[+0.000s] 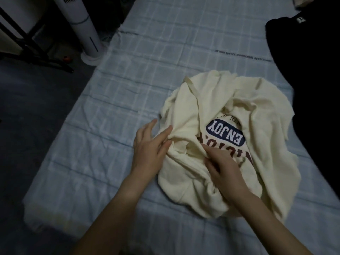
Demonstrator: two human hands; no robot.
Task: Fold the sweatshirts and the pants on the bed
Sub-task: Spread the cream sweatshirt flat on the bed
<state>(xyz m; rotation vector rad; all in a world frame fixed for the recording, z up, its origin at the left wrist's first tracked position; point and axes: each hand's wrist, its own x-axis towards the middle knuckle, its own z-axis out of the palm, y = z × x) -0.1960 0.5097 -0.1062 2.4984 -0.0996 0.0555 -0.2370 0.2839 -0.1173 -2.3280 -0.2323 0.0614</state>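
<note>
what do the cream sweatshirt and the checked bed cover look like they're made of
Cream sweatshirt: probably a soft knit cotton fleece, matt; it bunches in thick rounded folds and carries a flat printed navy patch. Bed cover: seemingly thin woven cotton, matt, a pale blue check with fine shallow creases.

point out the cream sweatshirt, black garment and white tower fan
cream sweatshirt [211,100]: head view, plain fabric above the print
black garment [303,70]: head view, its dark middle
white tower fan [81,21]: head view, its column
</note>
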